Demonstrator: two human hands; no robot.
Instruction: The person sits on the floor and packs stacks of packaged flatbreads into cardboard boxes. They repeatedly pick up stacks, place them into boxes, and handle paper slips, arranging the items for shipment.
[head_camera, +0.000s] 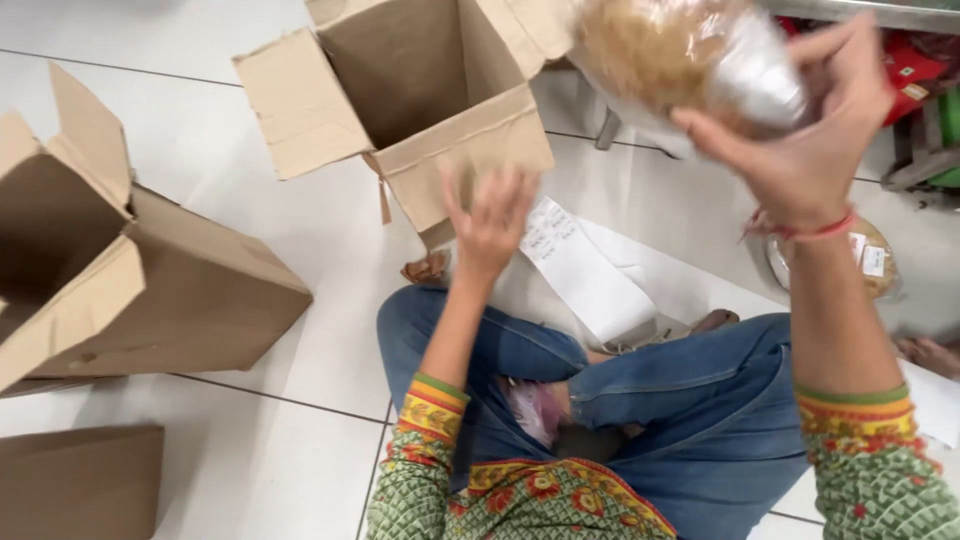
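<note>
My right hand (805, 130) is raised at the upper right and grips a clear plastic packet (690, 60) filled with brown, stringy food, blurred by motion. My left hand (490, 225) hovers open with spread fingers, just below the front wall of an open cardboard box (470, 150) and above a long white paper slip (580, 265) lying on the floor. The packet is beside the box's open top, to its right. I sit cross-legged in blue jeans and green patterned sleeves.
A second open cardboard box (190, 295) lies tipped at the left, with flat cardboard (80, 480) beneath it. Another round packet of brown food (875, 260) rests on the white tiled floor at the right. Red and green items (925, 70) sit at the top right corner.
</note>
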